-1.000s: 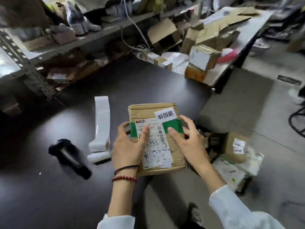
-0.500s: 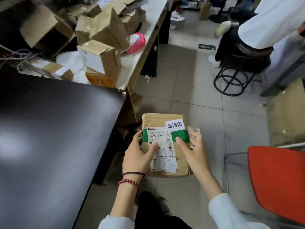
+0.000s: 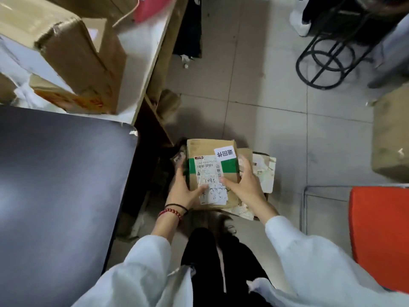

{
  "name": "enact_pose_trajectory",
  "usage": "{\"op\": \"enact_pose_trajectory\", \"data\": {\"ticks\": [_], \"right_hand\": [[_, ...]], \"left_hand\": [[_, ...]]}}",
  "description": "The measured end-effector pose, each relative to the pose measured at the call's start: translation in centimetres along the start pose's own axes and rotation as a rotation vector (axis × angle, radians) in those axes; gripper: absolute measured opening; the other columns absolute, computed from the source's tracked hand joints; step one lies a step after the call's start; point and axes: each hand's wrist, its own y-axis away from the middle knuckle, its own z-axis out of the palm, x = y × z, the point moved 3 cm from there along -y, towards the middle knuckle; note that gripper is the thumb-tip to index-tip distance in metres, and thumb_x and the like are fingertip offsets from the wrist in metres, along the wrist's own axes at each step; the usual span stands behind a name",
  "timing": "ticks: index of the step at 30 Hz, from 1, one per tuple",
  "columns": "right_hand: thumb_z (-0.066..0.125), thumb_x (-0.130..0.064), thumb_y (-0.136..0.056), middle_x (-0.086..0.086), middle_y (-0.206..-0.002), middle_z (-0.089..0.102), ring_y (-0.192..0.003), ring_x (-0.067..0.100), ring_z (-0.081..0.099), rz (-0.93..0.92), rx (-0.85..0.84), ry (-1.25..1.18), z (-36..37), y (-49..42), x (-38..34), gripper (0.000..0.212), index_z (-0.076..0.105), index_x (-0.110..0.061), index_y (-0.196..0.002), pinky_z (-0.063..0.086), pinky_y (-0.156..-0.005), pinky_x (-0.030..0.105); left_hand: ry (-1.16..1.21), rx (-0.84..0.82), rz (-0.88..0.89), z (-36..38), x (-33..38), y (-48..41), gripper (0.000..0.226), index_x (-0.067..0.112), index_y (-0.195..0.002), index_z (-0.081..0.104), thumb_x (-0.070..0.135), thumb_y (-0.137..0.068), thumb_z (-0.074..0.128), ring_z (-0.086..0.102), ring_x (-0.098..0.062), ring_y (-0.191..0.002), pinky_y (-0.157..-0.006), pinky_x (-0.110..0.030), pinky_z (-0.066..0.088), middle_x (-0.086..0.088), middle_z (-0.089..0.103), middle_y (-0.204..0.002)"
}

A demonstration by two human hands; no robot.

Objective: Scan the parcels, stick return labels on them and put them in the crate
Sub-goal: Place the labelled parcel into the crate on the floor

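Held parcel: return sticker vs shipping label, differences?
The return sticker is small, with bold print only; the shipping label is far larger, with barcodes and handwriting. The return sticker sits at the parcel's far right corner, untouched; the shipping label runs down the middle, under left hand and right hand thumbs. Both are white, on the top face.

I am seeing white long sleeves [image 3: 146, 262], black trousers [image 3: 202, 251], a thin black band [image 3: 177, 205] and a red bead bracelet [image 3: 170, 212] sitting behind the left hand [image 3: 184, 189].
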Motion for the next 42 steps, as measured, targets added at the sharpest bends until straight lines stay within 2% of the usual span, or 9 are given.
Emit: {"op": "enact_pose_trajectory", "data": {"ticks": [5,9,13,17,20,23,27,30,42], "right_hand": [[0.081,-0.031,-0.076,0.0,-0.142,0.049,-0.132,0.023,0.043,-0.032,-0.053,0.062,2.5,-8.2,2.4,0.094,0.021,-0.027,-0.149,0.038,-0.107,0.042],[0.084,-0.027,-0.072,0.002,-0.14,0.052,-0.129,0.021,0.047,-0.087,-0.002,0.051,4.9,-12.5,5.1,0.095,0.024,-0.021,-0.145,0.042,-0.105,0.04],[0.078,-0.031,-0.078,0.004,-0.135,0.054,-0.12,0.021,0.053,-0.122,-0.012,0.109,7.9,-15.4,7.5,0.073,0.035,-0.021,-0.136,0.048,-0.099,0.042],[0.077,-0.029,-0.081,0.008,-0.133,0.055,-0.117,0.015,0.05,-0.223,0.034,0.093,10.3,-17.4,9.1,0.055,0.056,-0.005,-0.126,0.037,-0.104,0.025],[0.062,-0.048,-0.087,0.0,-0.143,0.048,-0.135,0.02,0.036,-0.28,0.021,0.543,11.5,-17.8,9.5,0.048,0.058,-0.022,-0.128,0.034,-0.106,0.037],[0.049,-0.053,-0.09,-0.003,-0.144,0.044,-0.134,0.023,0.032,-0.263,-0.122,0.926,12.1,-17.5,10.1,0.052,0.048,-0.028,-0.136,0.028,-0.098,0.04],[0.041,-0.054,-0.094,-0.004,-0.157,0.027,-0.143,0.023,0.019,-0.212,-0.219,1.033,11.7,-16.6,11.7,0.063,0.026,-0.03,-0.15,0.012,-0.103,0.041],[0.04,-0.053,-0.095,-0.004,-0.157,0.028,-0.143,0.022,0.022,-0.258,-0.226,0.995,10.5,-16.1,11.6,0.062,0.027,-0.028,-0.15,0.021,-0.105,0.04],[0.041,-0.055,-0.094,-0.009,-0.14,0.05,-0.13,0.018,0.039,-0.409,-0.104,0.898,1.7,-7.8,2.4,0.052,0.042,-0.032,-0.141,0.028,-0.104,0.038]], "left_hand": [[-0.027,0.014,-0.036,2.2,-3.0,-8.6,0.078,0.019,-0.14,0.026,0.017,-0.08,0.074,0.053,-0.028,-0.119,-0.096,-0.033,0.04,-0.006,0.05,-0.135],[0.029,0.048,-0.022,4.4,-6.7,-13.3,0.062,0.035,-0.128,0.035,0.013,-0.082,0.069,0.053,-0.025,-0.115,-0.098,-0.044,0.046,0.001,0.05,-0.127],[0.031,0.07,-0.063,6.9,-11.3,-16.3,0.031,0.051,-0.105,0.04,0.046,-0.079,0.057,0.057,-0.024,-0.109,-0.092,-0.049,0.049,0.005,0.055,-0.124],[-0.059,0.069,-0.057,9.0,-16.0,-18.7,0.032,0.056,-0.107,0.04,0.057,-0.075,0.039,0.056,-0.027,-0.115,-0.092,-0.051,0.049,-0.002,0.056,-0.128],[-0.153,0.012,-0.033,9.1,-16.1,-18.6,0.037,0.052,-0.116,0.043,0.047,-0.081,0.051,0.053,-0.027,-0.12,-0.095,-0.05,0.048,-0.002,0.053,-0.134],[-0.4,-0.063,0.012,10.1,-16.0,-18.0,0.05,0.027,-0.13,0.047,0.026,-0.083,0.064,0.045,-0.029,-0.126,-0.1,-0.046,0.043,-0.005,0.042,-0.142],[-0.598,-0.103,0.054,11.3,-16.1,-17.3,0.058,0.031,-0.138,0.041,0.029,-0.083,0.06,0.038,-0.031,-0.13,-0.102,-0.044,0.038,-0.004,0.024,-0.153],[-0.675,-0.128,0.03,11.3,-15.9,-16.7,0.064,0.034,-0.145,0.029,0.036,-0.087,0.055,0.028,-0.027,-0.137,-0.107,-0.044,0.032,-0.002,0.018,-0.156],[-0.863,0.262,0.126,1.4,-4.8,-4.2,0.032,0.019,-0.114,0.062,0.03,-0.084,0.062,0.055,-0.031,-0.102,-0.08,-0.041,0.04,-0.005,0.064,-0.108]]}}
